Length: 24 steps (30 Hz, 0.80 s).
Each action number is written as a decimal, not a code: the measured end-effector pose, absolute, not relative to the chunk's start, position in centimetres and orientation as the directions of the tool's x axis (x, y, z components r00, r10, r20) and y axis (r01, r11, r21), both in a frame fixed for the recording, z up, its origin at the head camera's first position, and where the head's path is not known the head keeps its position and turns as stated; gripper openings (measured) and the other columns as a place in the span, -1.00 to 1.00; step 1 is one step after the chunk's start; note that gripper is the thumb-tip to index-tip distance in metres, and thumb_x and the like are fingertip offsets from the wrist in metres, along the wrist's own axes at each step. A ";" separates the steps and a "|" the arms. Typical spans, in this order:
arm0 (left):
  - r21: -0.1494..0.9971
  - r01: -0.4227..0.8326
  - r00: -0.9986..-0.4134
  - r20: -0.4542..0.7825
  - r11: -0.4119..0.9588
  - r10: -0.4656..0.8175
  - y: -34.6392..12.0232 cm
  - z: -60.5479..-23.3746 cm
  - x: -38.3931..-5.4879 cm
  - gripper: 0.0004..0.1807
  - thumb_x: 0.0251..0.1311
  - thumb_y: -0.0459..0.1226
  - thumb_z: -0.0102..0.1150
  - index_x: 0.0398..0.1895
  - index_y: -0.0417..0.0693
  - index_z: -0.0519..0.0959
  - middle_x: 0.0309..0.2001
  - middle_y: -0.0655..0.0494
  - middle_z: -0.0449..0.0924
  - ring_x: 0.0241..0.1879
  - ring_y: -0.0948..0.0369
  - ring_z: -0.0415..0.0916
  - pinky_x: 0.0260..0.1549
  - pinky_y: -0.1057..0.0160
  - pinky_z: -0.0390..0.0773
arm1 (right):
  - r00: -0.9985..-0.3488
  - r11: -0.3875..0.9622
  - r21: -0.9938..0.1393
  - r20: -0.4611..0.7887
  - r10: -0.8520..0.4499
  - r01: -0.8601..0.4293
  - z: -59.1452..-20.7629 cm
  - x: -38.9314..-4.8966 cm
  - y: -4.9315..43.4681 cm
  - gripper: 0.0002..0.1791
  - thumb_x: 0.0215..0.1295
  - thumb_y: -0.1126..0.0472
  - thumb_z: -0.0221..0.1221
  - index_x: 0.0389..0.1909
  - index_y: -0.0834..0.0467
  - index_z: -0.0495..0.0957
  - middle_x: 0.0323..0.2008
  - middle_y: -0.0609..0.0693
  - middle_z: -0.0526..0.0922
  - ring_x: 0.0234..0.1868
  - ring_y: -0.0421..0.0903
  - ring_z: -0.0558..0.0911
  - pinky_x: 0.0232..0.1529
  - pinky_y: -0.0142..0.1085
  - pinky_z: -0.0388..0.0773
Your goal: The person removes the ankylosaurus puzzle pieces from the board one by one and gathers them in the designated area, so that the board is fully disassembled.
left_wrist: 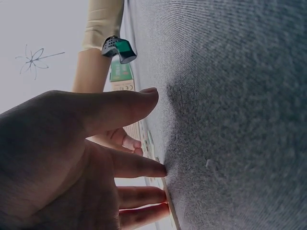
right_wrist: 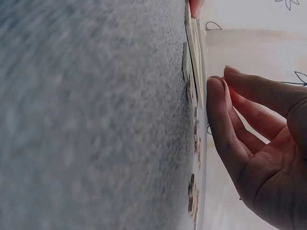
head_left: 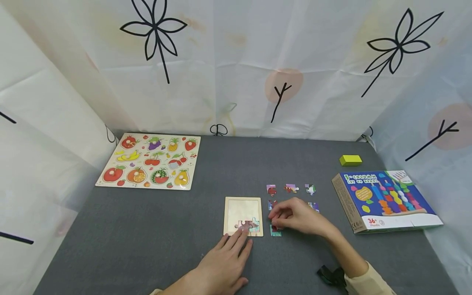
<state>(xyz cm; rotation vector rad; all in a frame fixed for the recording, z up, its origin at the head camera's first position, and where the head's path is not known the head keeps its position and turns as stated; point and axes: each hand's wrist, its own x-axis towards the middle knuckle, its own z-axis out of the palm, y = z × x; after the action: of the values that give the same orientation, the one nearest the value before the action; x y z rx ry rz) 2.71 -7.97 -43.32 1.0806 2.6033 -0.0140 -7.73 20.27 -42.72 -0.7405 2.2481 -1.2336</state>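
A small wooden puzzle tray (head_left: 243, 205) lies in the middle of the table, a few joined jigsaw pieces (head_left: 253, 224) in its lower right corner. The left hand (head_left: 225, 262) rests its straight fingertips on the tray's near edge and those pieces. Over the loose pieces right of the tray, the right hand (head_left: 296, 217) hovers with fingers bent and thumb close to them. Beneath its fingertips lies a teal and red jigsaw piece (head_left: 275, 232). The right wrist view puts the right hand (right_wrist: 259, 139) off the table, with no piece visible between its fingertips.
Several loose jigsaw pieces (head_left: 291, 188) lie beyond and beside the right hand. A boxed bead set (head_left: 387, 200) stands to the right, a yellow-green block (head_left: 350, 160) behind it. A fruit puzzle board (head_left: 147, 162) lies at the back left. Printed cloth (head_left: 243, 49) encloses the table.
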 end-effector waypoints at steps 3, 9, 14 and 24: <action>0.110 0.690 -0.663 -0.298 0.715 0.686 -8.0 -43.3 2.7 -0.06 0.38 0.34 0.26 0.66 0.05 0.35 0.76 -0.01 0.11 0.73 0.04 0.16 0.52 -0.05 0.52 | -0.737 0.440 -0.868 -0.140 -0.661 -0.231 -42.7 -7.8 19.9 -0.84 0.44 0.33 0.36 -0.06 0.32 0.77 -0.30 0.13 0.85 -0.34 -0.27 0.77 -0.24 -0.41 0.74; 0.111 0.691 -0.664 -0.292 0.714 0.688 -8.0 -43.2 2.6 -0.06 0.38 0.34 0.26 0.66 0.04 0.35 0.75 -0.03 0.11 0.73 0.03 0.15 0.51 -0.05 0.53 | -0.718 0.432 -0.877 -0.161 -0.677 -0.211 -42.7 -8.2 19.1 -0.82 0.44 0.31 0.37 -0.04 0.33 0.76 -0.29 0.18 0.85 -0.36 -0.23 0.76 -0.24 -0.40 0.74; 0.120 0.691 -0.659 -0.301 0.713 0.689 -8.0 -43.0 2.6 -0.05 0.39 0.33 0.25 0.67 0.04 0.33 0.76 -0.03 0.09 0.74 0.03 0.13 0.52 -0.05 0.52 | -0.698 0.413 -0.885 -0.156 -0.699 -0.215 -42.9 -8.6 18.0 -0.83 0.44 0.30 0.38 -0.06 0.30 0.77 -0.32 0.19 0.83 -0.40 -0.21 0.72 -0.31 -0.40 0.71; 0.091 0.700 -0.667 -0.270 0.708 0.694 -8.0 -43.1 2.8 -0.05 0.37 0.33 0.26 0.65 0.03 0.35 0.75 -0.07 0.11 0.73 0.01 0.14 0.51 -0.05 0.53 | -0.647 0.396 -0.874 -0.131 -0.751 -0.283 -42.5 -9.4 15.0 -0.84 0.44 0.28 0.39 -0.05 0.26 0.78 -0.23 0.05 0.86 -0.29 -0.27 0.75 -0.14 -0.39 0.76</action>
<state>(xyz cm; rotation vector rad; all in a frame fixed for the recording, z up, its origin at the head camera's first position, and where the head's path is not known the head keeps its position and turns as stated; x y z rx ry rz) 2.80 -7.98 -43.08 1.1013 2.6324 -0.0296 -9.43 15.02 -42.55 -0.8813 2.1408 -1.1957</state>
